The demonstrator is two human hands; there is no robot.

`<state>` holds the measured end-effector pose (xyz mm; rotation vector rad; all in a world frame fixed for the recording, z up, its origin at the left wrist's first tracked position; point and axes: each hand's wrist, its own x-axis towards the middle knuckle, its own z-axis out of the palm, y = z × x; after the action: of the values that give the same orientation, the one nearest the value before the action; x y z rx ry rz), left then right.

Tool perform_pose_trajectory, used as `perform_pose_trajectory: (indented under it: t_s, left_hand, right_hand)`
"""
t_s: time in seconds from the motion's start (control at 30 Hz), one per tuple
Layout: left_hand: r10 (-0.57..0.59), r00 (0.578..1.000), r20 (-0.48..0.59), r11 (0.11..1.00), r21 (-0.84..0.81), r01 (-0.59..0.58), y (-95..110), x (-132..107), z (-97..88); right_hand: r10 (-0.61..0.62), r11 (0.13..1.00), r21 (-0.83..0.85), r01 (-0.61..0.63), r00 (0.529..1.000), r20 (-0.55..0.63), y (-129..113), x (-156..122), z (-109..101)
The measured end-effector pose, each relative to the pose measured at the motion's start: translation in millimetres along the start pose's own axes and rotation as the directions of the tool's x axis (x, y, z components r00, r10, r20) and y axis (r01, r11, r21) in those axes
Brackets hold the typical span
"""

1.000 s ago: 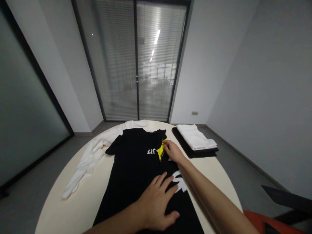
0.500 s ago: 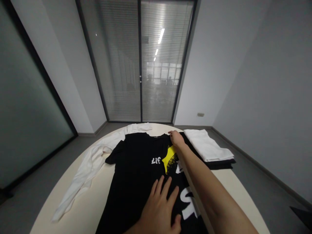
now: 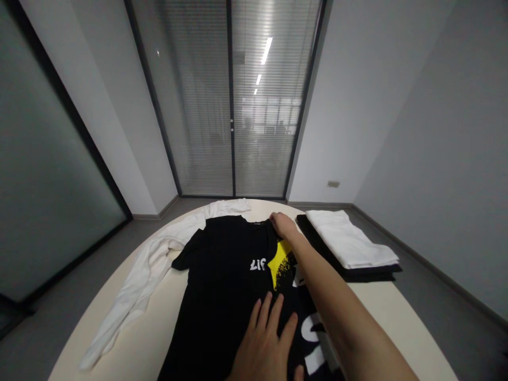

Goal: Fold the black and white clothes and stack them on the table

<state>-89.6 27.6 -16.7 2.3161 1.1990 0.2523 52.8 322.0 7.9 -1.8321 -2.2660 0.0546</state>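
Observation:
A black T-shirt point(image 3: 222, 286) lies spread on the table with its collar at the far end. Its right part is folded inward, showing a yellow patch point(image 3: 280, 260) and large white print point(image 3: 313, 338). My left hand point(image 3: 264, 341) rests flat on the lower middle of the shirt, fingers spread. At the far end, my right hand point(image 3: 282, 225) is closed on the shirt's shoulder beside the collar; its fingertips are partly hidden. My right forearm covers part of the folded side.
A white long-sleeved garment point(image 3: 159, 259) lies crumpled along the left and far edge of the round table point(image 3: 400, 328). To the right sits a stack of folded clothes, a white one point(image 3: 349, 238) on top of black ones point(image 3: 357, 275). Glass doors point(image 3: 234, 106) stand beyond.
My right hand has drawn slightly inward toward the collar, with the shirt's shoulder in its fingers. My left hand stays flat on the shirt. The view has shifted slightly.

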Motion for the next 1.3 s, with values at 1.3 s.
perform_pose_trajectory:
  t_s: [1.3]
  left_hand:
    - [0.765,0.644,-0.008,0.505,0.628,-0.592,36.2,56.8,4.3]
  right_hand:
    - [0.003,0.957,0.289,-0.027,0.996,0.085,42.0,-36.5,6.6]
